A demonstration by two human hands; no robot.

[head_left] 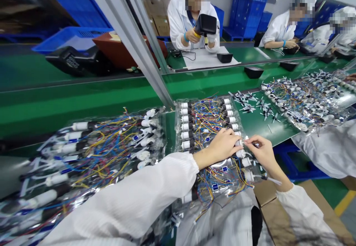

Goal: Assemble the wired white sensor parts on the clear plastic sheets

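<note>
My left hand (pixel 222 146) reaches over a clear plastic bag (pixel 194 122) of wired components, its fingertips on the white cylindrical part (pixel 239 142) at the bag's edge. My right hand (pixel 261 151) meets it there, fingers pinching a small white piece (pixel 246 141) against that cylinder's end. The bag holds rows of white cylinders with black ends and tangled yellow, blue and red wires. Similar bulging bags (pixel 89 157) lie to my left, and another (pixel 303 101) lies to the right.
The parts rest on a green conveyor belt (pixel 83 101), with loose black-and-white pieces (pixel 246 103) scattered on it. A metal upright (pixel 130 42) rises beyond. Co-workers in white coats (pixel 191 23) sit across the line, with blue crates (pixel 247 12) behind them and cardboard (pixel 278 216) at lower right.
</note>
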